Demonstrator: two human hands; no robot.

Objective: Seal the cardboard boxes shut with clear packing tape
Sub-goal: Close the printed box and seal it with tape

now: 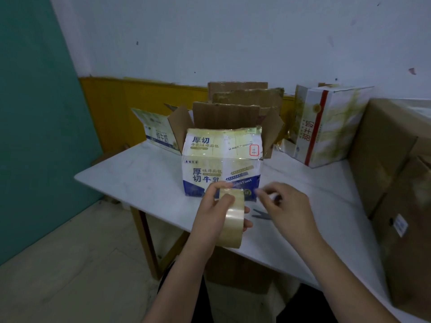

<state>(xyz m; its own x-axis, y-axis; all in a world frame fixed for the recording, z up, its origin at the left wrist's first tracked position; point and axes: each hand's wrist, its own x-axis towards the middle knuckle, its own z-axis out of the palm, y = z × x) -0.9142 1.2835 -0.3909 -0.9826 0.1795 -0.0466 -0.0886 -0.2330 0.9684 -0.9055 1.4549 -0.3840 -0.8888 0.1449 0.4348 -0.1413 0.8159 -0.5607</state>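
Note:
A white and blue printed cardboard box (221,164) stands on the white table (144,176) in front of me, its front flap folded down and its back and side flaps standing up. My left hand (214,208) grips a roll of clear packing tape (232,217) just in front of the box. My right hand (286,206) is beside the roll, its fingers pinched together near the roll's top edge. Motion blur hides whether a tape end is between them.
Grey scissors (260,214) lie on the table under my right hand. Another open printed box (158,134) stands at the back left, a white box with a red stripe (326,127) at the back right. Large brown cartons (396,183) crowd the table's right side.

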